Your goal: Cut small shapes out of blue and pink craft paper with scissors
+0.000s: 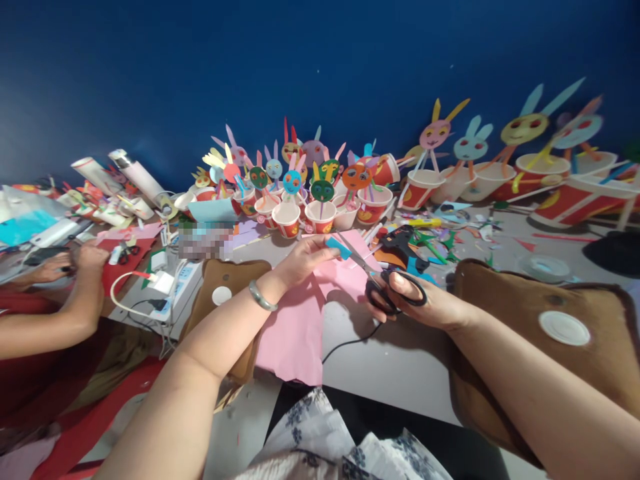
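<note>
My left hand (303, 259) pinches a small piece of blue paper (339, 248) above the table. Around the black handles of a pair of scissors (374, 275) my right hand (425, 303) is closed, with the thumb through one loop. The scissor blades reach up and left to the blue paper; whether they are cutting into it I cannot tell. Beneath both hands lies a sheet of pink paper (295, 337), partly hidden by my left hand and arm.
Paper cups (286, 220) with paper rabbit figures line the back. A glue gun (397, 250) and colored scraps (445, 240) lie right of centre. Brown cushions (505, 320) flank my arms. At left are a power strip (183, 287) and another person's hand (90, 259).
</note>
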`<state>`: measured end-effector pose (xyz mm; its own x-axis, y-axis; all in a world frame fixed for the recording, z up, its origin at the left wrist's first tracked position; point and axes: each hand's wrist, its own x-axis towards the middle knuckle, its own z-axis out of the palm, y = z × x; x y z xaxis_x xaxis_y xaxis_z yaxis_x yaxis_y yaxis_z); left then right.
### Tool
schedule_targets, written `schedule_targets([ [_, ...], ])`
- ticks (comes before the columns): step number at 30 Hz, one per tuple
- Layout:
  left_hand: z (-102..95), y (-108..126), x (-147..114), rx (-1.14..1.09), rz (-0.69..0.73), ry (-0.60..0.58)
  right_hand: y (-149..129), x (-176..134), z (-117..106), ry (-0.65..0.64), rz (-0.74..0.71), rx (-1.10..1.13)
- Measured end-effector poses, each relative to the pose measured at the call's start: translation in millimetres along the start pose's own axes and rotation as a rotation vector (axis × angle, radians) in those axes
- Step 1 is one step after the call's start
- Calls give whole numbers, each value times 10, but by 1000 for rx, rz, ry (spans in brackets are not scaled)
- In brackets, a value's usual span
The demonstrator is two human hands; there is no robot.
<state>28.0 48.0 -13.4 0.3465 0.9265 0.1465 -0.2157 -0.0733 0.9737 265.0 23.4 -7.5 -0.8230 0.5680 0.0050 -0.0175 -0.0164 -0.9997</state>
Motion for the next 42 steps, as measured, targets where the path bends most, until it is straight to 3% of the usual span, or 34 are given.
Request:
schedule_targets([
  [12, 1, 2, -9, -24, -2, 6, -43, 2, 18, 21, 3, -25],
  [18, 19, 22, -13, 27, 32, -65, 1, 11, -1, 16, 4, 3],
  [38, 30, 33, -26, 14, -24, -19, -8, 0, 24, 39, 22, 25],
  [42, 53, 18, -37, 21, -31, -84, -12, 14, 25, 105, 38, 105],
])
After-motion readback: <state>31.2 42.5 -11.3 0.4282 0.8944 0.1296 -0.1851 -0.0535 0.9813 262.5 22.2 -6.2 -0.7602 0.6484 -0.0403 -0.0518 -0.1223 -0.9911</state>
